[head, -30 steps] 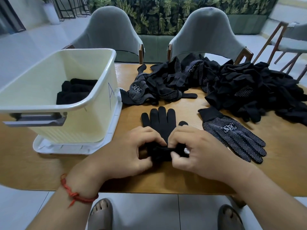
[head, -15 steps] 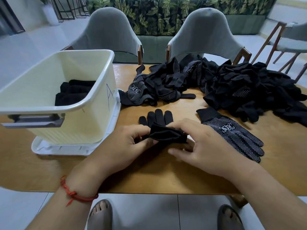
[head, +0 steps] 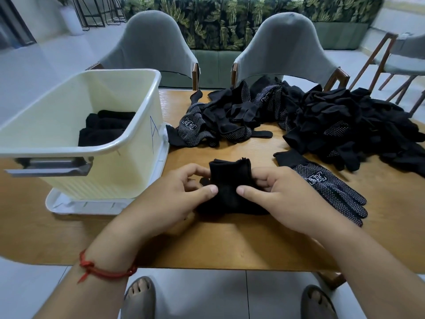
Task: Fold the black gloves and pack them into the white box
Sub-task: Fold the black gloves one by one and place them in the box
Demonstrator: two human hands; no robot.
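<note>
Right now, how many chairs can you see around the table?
3: a left grey chair and a right grey chair behind the table, and a third chair, partly cut off, far right. More may sit outside the frame.

Blue "A" on white box (head: pixel 115 178)

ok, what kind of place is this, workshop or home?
Probably a home or cafe dining area, not a workshop: wooden table, padded grey chairs, leaf-print sofa behind. The glove pile and white box look like makeshift packing.
</note>
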